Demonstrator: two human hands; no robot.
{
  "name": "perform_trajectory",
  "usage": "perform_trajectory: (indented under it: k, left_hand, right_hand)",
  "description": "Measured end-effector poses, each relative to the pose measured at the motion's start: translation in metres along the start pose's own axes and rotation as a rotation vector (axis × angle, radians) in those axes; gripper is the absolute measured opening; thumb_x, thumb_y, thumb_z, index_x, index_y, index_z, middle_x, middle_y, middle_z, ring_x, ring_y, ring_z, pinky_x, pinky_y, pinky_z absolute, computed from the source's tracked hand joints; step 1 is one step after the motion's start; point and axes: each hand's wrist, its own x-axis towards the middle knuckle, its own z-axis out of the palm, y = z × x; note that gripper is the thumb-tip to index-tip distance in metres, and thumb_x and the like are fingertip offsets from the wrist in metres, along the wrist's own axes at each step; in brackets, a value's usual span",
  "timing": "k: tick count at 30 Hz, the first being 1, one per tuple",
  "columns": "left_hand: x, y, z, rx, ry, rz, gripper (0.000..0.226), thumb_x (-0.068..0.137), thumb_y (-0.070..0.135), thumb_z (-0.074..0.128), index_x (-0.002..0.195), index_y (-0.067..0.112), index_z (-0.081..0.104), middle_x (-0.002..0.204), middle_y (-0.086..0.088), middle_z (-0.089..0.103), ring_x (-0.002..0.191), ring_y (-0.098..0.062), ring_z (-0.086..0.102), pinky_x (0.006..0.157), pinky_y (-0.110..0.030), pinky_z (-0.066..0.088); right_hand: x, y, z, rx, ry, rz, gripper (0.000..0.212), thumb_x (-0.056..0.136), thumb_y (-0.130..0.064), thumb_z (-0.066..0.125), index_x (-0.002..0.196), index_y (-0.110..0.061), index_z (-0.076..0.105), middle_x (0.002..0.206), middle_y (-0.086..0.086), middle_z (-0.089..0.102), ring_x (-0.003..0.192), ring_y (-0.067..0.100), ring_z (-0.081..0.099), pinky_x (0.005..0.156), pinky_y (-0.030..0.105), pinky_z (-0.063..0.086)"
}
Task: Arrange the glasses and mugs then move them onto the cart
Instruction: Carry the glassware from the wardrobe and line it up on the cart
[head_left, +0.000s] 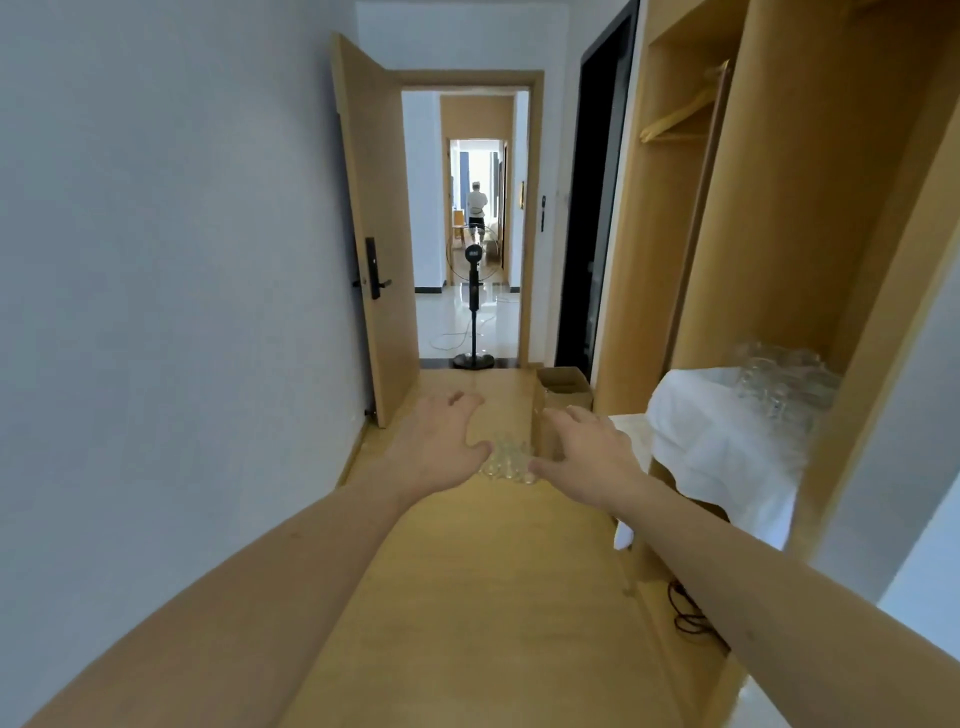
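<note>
A small cluster of clear glasses (506, 461) sits low in the middle of the view, over the wooden floor (483, 597). My left hand (441, 447) is on its left side, fingers spread and thumb touching the glass. From the right, my right hand (587, 457) meets the cluster the same way, thumb against the glasses. Whether the cluster stands on the floor or hangs between my hands I cannot tell. Several more clear glasses and mugs (779, 379) stand on a white cloth (717, 447) inside the wooden wardrobe on the right.
An open cardboard box (563, 387) stands just beyond my right hand. The wooden door (379, 234) is open to a hallway with a standing fan (474, 312) and a person far off. A dark cable (691, 613) lies by the wardrobe base.
</note>
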Motion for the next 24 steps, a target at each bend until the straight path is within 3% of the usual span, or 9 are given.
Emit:
perform_trajectory:
  k: [13,19,24]
  left_hand:
    - [0.197,0.011,0.064,0.164,-0.1,0.155,0.063,0.096,0.043,0.059,0.151,0.02,0.039,0.153,-0.006,0.038,0.137,-0.028,0.036,0.11,-0.044,0.038]
    - [0.272,0.014,0.092,0.128,-0.127,0.164,0.064,0.097,0.045,0.059,0.152,0.02,0.038,0.157,-0.008,0.037,0.143,-0.029,0.031,0.116,-0.043,0.029]
    - [0.323,0.009,0.116,0.095,-0.165,0.224,0.062,0.098,0.04,0.059,0.153,0.018,0.037,0.155,-0.008,0.036,0.141,-0.027,0.032,0.113,-0.039,0.031]
  right_hand:
    - [0.173,0.09,0.013,0.065,0.041,0.103,0.069,0.092,-0.056,0.061,0.149,-0.025,0.038,0.153,0.004,0.042,0.14,0.031,0.038,0.11,0.048,0.037]
    - [0.233,0.125,0.019,0.036,0.036,0.114,0.067,0.093,-0.055,0.061,0.149,-0.025,0.04,0.153,0.002,0.043,0.139,0.029,0.041,0.11,0.046,0.037]
    - [0.272,0.149,0.03,0.045,0.006,0.189,0.072,0.093,-0.057,0.059,0.154,-0.029,0.032,0.16,-0.001,0.034,0.145,0.027,0.034,0.115,0.048,0.032]
